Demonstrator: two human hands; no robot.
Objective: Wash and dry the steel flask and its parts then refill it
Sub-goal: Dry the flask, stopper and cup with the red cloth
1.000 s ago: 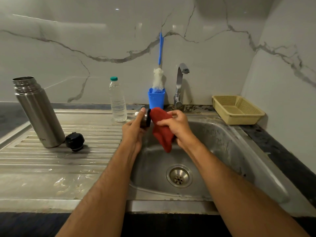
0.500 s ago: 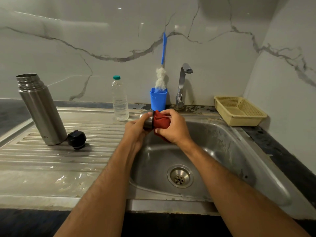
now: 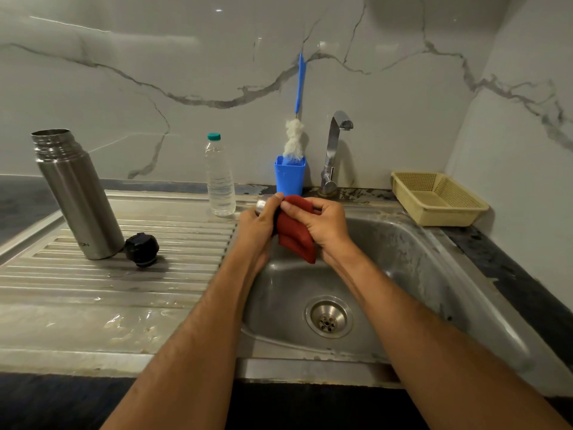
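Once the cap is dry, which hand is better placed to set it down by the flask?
Left, probably: the left hand already holds the cap and is nearer the flask; the right hand grips the cloth.

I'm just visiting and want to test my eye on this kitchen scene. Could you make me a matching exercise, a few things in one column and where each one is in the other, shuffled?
Things:
1. steel flask
2. black stopper
3. bottle brush
4. red cloth

Places:
A. standing in the blue cup by the tap
B. held in the right hand over the sink basin
C. upright and open on the ribbed drainboard
D. lying on the drainboard beside the flask's base

Pairs: 1-C, 2-D, 3-A, 4-B
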